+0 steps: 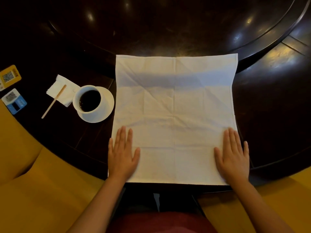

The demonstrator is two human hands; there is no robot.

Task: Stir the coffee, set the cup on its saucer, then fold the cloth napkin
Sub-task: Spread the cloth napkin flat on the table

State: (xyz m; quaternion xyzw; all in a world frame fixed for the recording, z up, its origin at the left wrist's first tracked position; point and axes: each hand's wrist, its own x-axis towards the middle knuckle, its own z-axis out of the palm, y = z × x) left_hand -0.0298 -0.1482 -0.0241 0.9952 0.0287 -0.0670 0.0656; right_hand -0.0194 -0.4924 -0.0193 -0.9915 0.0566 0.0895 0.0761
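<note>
While the cloth napkin [175, 115] lies spread at the table's [269, 115] near edge, left hand [122, 155] and right hand [233, 157] press its near corners — fingers flat, extended (grasping nothing) — cup [89, 101] on saucer [107, 101] leftward.

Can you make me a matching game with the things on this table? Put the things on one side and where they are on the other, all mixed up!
Things:
1. coffee cup
2. wooden stir stick
3. cloth napkin
4. yellow card

Places:
A. spread flat under both hands
B. standing on the white saucer
C. at the far left edge of the table
D. lying across the small paper napkin

Pairs: 1-B, 2-D, 3-A, 4-C
</note>
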